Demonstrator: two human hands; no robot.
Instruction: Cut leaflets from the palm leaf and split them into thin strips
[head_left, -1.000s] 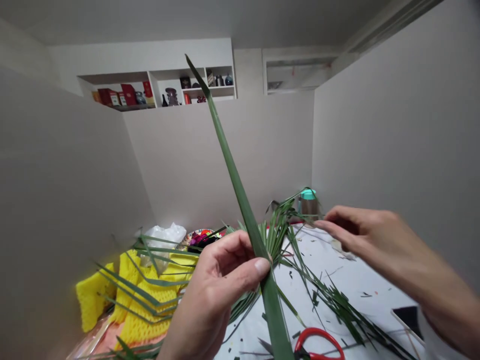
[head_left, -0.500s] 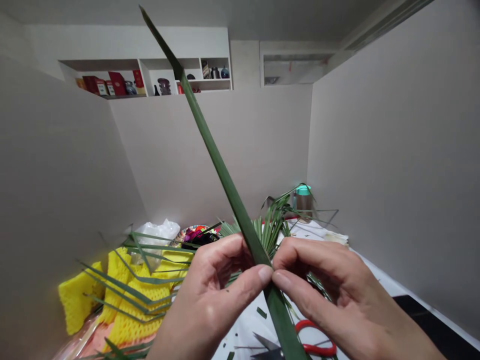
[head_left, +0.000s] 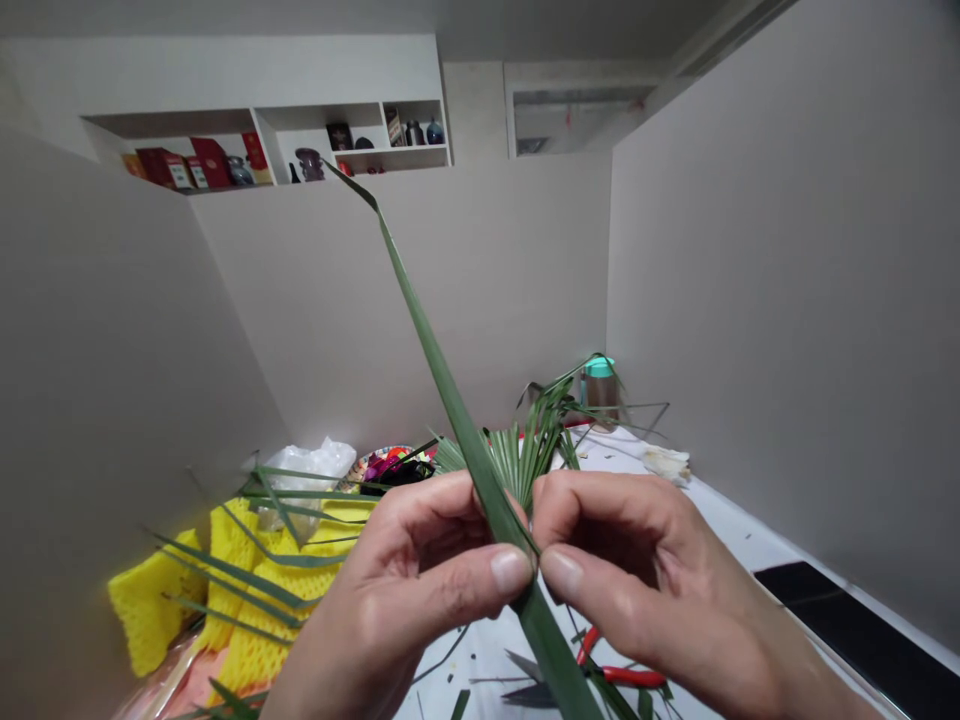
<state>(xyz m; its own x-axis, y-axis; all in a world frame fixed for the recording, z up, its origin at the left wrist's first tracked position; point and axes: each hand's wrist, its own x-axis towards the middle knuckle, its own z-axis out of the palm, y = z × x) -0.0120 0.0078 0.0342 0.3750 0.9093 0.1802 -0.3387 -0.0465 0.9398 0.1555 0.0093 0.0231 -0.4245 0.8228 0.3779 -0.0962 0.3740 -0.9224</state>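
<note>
A long green palm leaf strip (head_left: pixel 456 405) slants up and to the left, its thin tip bent over. My left hand (head_left: pixel 420 580) pinches the strip between thumb and fingers near its lower part. At the strip's right edge, my right hand (head_left: pixel 637 580) has thumb and forefinger closed, and a narrow sliver of the edge seems to stand apart there. Below the hands, scissors with red handles (head_left: pixel 634 677) lie on the white table, partly hidden by the strip and with blades apart. Small leaf scraps (head_left: pixel 460 704) lie around them.
Palm fronds (head_left: pixel 536 440) lie at the back, by a jar with a turquoise lid (head_left: pixel 600 385). Yellow foam netting (head_left: pixel 259 600), leaf blades and a clear plastic bag (head_left: pixel 315 470) fill the left. A black flat device (head_left: pixel 862 620) lies at right. Walls enclose the table.
The strip's upper end has tipped lower, its tip now bent further over. Both hands have shifted slightly left, and the right fingers now sit a little apart from the left thumb.
</note>
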